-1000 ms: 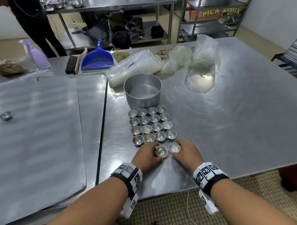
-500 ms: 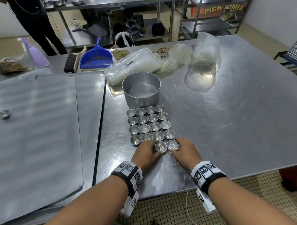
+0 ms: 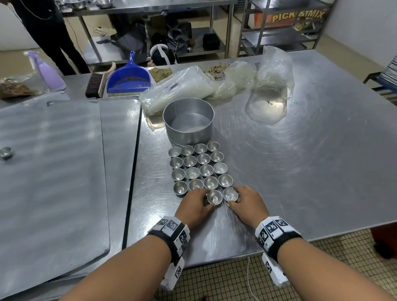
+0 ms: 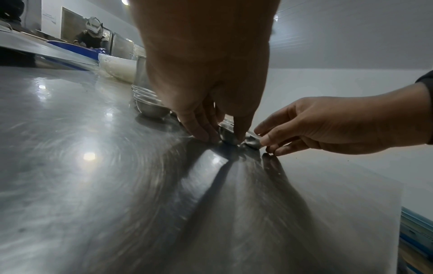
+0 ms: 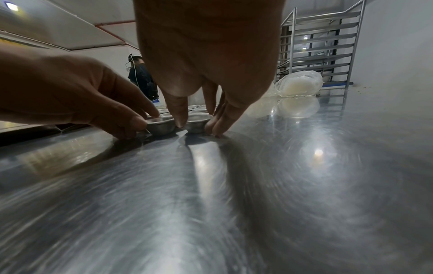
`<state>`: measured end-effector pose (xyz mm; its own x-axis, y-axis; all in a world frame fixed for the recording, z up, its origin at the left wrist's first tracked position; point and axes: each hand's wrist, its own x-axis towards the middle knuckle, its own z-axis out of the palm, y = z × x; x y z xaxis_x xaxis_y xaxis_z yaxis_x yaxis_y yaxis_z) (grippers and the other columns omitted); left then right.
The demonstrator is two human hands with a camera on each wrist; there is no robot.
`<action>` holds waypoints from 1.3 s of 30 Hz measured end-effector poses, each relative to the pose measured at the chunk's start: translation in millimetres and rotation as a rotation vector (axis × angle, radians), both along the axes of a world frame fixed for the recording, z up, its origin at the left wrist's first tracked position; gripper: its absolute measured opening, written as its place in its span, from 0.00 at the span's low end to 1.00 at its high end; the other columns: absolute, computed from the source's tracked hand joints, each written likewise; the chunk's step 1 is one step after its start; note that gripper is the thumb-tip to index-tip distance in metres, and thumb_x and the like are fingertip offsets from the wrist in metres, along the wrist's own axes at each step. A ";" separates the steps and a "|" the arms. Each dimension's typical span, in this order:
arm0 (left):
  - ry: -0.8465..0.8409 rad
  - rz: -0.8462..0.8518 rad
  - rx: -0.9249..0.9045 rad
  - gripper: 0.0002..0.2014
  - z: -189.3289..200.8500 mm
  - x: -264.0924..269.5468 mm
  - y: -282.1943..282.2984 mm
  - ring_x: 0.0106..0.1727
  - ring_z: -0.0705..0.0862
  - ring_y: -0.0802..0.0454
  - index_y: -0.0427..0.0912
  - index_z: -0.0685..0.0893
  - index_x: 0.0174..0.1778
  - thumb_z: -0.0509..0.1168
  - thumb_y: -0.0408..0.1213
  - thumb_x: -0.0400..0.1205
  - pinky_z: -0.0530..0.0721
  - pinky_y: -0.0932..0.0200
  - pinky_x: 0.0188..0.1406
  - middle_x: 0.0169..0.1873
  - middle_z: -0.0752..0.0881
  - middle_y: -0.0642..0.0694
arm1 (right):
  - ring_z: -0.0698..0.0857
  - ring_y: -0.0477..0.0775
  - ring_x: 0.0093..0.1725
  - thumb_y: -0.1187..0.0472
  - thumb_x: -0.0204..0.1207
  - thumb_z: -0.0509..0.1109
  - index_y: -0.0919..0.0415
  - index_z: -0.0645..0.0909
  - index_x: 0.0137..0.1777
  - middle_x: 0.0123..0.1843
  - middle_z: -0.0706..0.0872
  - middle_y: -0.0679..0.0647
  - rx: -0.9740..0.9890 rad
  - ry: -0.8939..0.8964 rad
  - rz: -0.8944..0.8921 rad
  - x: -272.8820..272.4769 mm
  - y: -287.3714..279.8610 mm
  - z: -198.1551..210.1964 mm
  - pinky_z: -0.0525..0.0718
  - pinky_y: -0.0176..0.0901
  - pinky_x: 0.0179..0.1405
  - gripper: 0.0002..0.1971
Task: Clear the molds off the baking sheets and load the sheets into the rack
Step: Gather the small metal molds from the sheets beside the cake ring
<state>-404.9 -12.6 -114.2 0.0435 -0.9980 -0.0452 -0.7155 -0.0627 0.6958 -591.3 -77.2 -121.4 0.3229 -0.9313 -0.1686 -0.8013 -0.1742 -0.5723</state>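
Several small round metal molds [image 3: 199,167] stand in tidy rows on the steel table [image 3: 305,165]. At the near end of the rows my left hand [image 3: 206,199] pinches one mold [image 3: 214,197] between thumb and fingers, as the left wrist view shows [image 4: 228,136]. Beside it my right hand [image 3: 234,200] pinches another mold [image 3: 230,194], seen up close in the right wrist view [image 5: 198,124]. Both molds sit on the table, touching the nearest row. Two baking sheets [image 3: 45,178] lie overlapped at the left, with a single mold [image 3: 4,153] on them. The rack [image 5: 321,46] stands beyond the table.
A round cake tin [image 3: 188,122] stands behind the rows, with plastic bags [image 3: 217,88] behind it. A blue dustpan [image 3: 129,78], a brush [image 3: 97,82] and a purple spray bottle [image 3: 46,71] lie at the back left. A person in dark clothes [image 3: 40,21] stands beyond.
Both hands have slid their two molds a little forward, up against the nearest row. The head camera has shifted slightly.
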 end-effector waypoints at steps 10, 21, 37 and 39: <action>-0.042 0.027 0.035 0.10 2.7 15.6 -2.9 0.38 0.83 0.53 0.48 0.81 0.44 0.71 0.49 0.76 0.82 0.53 0.38 0.36 0.85 0.52 | 0.83 0.57 0.63 0.47 0.73 0.74 0.51 0.82 0.69 0.68 0.83 0.52 -0.049 0.028 -0.117 -1.4 -9.6 16.0 0.78 0.47 0.64 0.24; -0.171 0.324 -0.028 0.21 64.8 143.1 38.9 0.50 0.86 0.52 0.47 0.85 0.64 0.68 0.56 0.81 0.84 0.53 0.53 0.49 0.89 0.50 | 0.81 0.57 0.63 0.47 0.77 0.68 0.53 0.84 0.62 0.62 0.83 0.52 -0.161 -0.101 0.223 160.3 -21.1 77.4 0.78 0.50 0.59 0.17; -0.209 0.840 0.058 0.18 89.0 441.5 212.1 0.52 0.85 0.50 0.47 0.86 0.62 0.68 0.53 0.81 0.83 0.54 0.54 0.48 0.88 0.51 | 0.85 0.51 0.52 0.41 0.78 0.68 0.51 0.83 0.65 0.65 0.82 0.50 -0.139 -0.164 0.639 489.3 69.4 103.3 0.81 0.45 0.53 0.20; -0.201 0.864 0.075 0.17 85.8 482.7 225.7 0.51 0.85 0.51 0.47 0.86 0.62 0.68 0.52 0.81 0.83 0.55 0.54 0.49 0.88 0.50 | 0.86 0.51 0.53 0.41 0.77 0.68 0.50 0.83 0.65 0.66 0.81 0.50 -0.122 -0.146 0.650 530.2 77.5 97.4 0.82 0.46 0.54 0.21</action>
<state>77.8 213.1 -28.4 0.7940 -0.6077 -0.0192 -0.5054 -0.6772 0.5347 -61.1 0.3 -24.0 0.8352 -0.5497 0.0131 -0.4280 -0.6649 -0.6121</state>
